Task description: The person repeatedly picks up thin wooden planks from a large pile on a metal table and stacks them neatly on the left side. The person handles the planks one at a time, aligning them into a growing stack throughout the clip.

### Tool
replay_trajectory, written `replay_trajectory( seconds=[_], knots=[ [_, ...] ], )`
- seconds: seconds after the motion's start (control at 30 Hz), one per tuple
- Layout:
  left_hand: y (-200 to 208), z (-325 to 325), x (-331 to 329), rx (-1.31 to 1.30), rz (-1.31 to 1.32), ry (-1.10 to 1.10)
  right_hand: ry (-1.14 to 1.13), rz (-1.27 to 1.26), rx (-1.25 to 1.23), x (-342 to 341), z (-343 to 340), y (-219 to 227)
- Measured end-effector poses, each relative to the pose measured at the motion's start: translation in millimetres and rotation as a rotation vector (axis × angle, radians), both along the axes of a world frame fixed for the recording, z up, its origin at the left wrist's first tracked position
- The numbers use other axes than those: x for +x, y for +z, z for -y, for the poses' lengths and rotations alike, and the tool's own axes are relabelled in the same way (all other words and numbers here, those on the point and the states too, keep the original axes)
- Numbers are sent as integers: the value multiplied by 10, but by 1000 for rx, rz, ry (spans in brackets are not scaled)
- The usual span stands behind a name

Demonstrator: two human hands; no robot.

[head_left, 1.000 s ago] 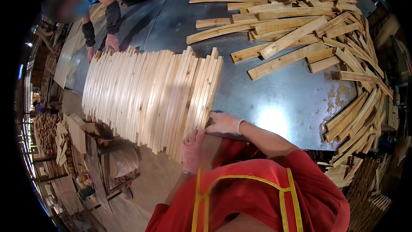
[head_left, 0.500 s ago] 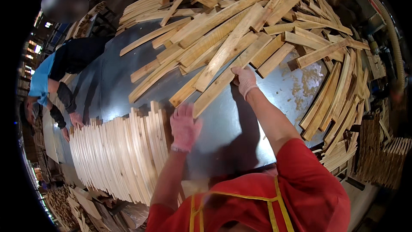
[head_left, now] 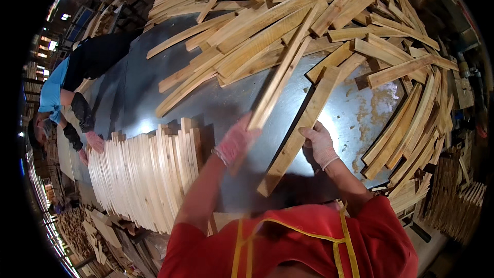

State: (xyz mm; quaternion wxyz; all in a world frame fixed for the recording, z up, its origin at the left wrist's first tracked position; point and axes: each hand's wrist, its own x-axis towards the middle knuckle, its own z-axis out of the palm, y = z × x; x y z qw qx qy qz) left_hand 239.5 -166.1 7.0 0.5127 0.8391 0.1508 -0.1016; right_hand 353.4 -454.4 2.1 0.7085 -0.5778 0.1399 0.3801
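My left hand (head_left: 237, 138), in a pale pink work glove, is closed around the near end of a long wooden board (head_left: 282, 74). That board is turned partly on edge, its far end reaching toward the pile. To the right, my right hand (head_left: 320, 145), also gloved, grips the right edge of a second wooden board (head_left: 301, 133) with the thumb on top. This second board slants over the metal tabletop (head_left: 252, 167), its near end toward my body. Left of my left hand, a row of pale wooden strips (head_left: 146, 177) stands packed side by side.
A large loose pile of boards (head_left: 267, 36) covers the far side of the table. More boards (head_left: 406, 128) lie along the right edge. At the far left, a co-worker in a blue shirt (head_left: 54, 90) has gloved hands (head_left: 92, 144) at the row's end.
My left hand has closed on a board and tilted it up. My right hand has come nearer my body with another board, pulled off the pile. The view has shifted slightly.
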Motion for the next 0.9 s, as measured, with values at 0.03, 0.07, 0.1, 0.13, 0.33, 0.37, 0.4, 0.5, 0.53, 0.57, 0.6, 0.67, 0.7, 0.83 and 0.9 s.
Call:
replay_trajectory(
  seconds=[0.03,0.07,0.1,0.13,0.33,0.37,0.4,0.5,0.53,0.57,0.6,0.67,0.7,0.83,0.9],
  knots=[
    [44,159,-207,-193,-120,38,20,19,-23,-44,-62,12],
    [104,319,-435,-368,-245,101,47,40,-45,-114,-170,51],
    [248,603,-636,-607,-305,308,78,63,-69,-191,-265,75],
    [199,821,-940,-315,-235,297,130,83,-89,-301,-355,82],
    [347,1211,-2318,549,-317,143,282,279,-160,-1231,-729,-181],
    [392,1208,-2617,543,-391,138,326,234,-144,-1396,-805,-107],
    [439,1195,-2909,538,-456,122,381,208,-179,-1540,-889,-103],
    [438,1261,-3753,597,-486,185,497,269,-148,-2085,-1212,-146],
    [450,1310,-3995,641,-487,211,563,337,-182,-2291,-1368,-45],
    [527,1300,-4190,796,-420,181,611,436,-219,-2484,-1543,287],
    [604,1268,-4348,872,-431,221,611,457,-148,-2580,-1644,55],
    [716,1157,-4612,1022,-450,294,603,274,24,-2756,-1840,27],
    [554,1094,-4821,1018,-339,567,634,189,34,-2732,-1850,76],
    [-448,941,-5631,102,71,1656,531,194,-39,-2821,-1691,67],
    [-316,951,-5461,-748,83,1979,512,252,-102,-2769,-1608,-20]
  ],
)
